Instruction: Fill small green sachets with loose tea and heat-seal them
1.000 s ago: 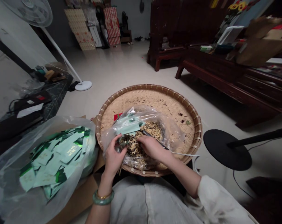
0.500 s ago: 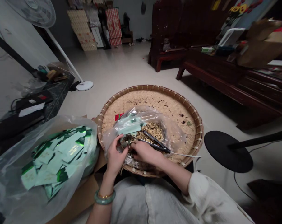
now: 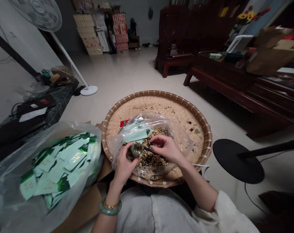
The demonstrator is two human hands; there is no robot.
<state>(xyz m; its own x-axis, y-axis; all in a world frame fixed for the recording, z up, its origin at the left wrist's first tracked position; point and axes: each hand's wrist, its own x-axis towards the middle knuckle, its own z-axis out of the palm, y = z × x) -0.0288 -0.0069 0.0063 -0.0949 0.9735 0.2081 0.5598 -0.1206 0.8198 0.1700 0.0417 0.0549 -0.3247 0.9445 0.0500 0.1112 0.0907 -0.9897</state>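
At lower centre of the frame, a round woven bamboo tray [image 3: 156, 93] carries a light, slippery clear plastic bag [image 3: 182, 139], best held by its loose edge, around crumbly dried flakes [image 3: 149, 161], where the left hand [image 3: 124, 168] curls on a pale scrap [image 3: 136, 151] and the right hand [image 3: 166, 149] pinches a small dark item [image 3: 148, 149], both half hidden by fingers.

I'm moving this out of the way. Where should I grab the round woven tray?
Grip the raised, bound rim of the round woven tray from the far side, probably. That stretch of rim is bare, while the clear plastic bag, left hand and right hand crowd the near part.
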